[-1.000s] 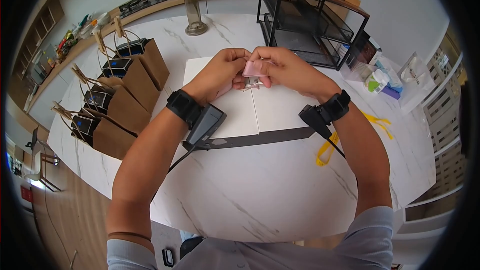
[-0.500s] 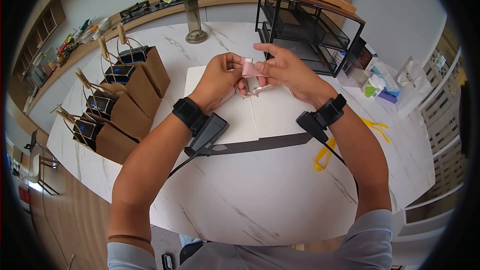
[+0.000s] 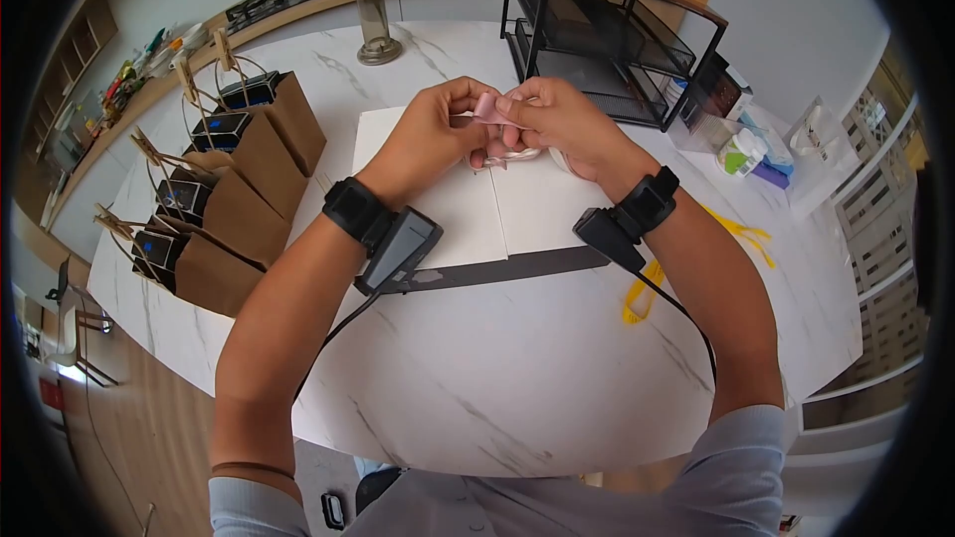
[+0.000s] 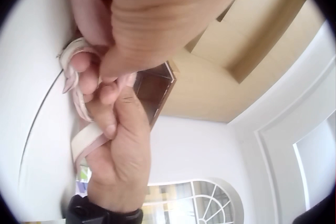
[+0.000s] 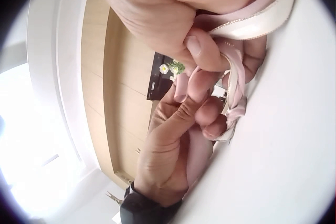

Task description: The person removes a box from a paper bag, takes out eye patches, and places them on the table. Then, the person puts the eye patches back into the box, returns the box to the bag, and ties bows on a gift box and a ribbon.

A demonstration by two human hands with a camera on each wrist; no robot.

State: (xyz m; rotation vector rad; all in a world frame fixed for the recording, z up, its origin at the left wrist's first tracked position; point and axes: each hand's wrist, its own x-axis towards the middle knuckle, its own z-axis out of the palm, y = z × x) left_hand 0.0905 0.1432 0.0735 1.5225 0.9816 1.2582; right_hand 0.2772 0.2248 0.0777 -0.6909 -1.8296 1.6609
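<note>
Both hands meet over a white box (image 3: 453, 214) with a dark front side, a seam running down its lid. Between thumb and fingers my left hand (image 3: 435, 131) pinches a loop of pink ribbon (image 3: 485, 107). My right hand (image 3: 569, 121) pinches the same ribbon just beside it, fingertips against the left ones. In the right wrist view, a wider length of the ribbon (image 5: 262, 23) shows a pale face and gold-coloured edge, passing through the right hand. Twisted ribbon strands hang below the fingers, close over the lid; the fingers hide part of the loop.
Several brown paper bags (image 3: 284, 144) with dark boxes inside and clothespins on their handles line the table's left. A glass vase (image 3: 372, 20) of daisies and a black mesh rack (image 3: 597, 65) stand behind. Yellow ribbon (image 3: 642, 293) and small packages (image 3: 741, 154) lie to the right.
The right index finger, stretched out half a second ago, is now bent in at the ribbon. The ribbon loop has turned and the fingers of both hands have come closer together.
</note>
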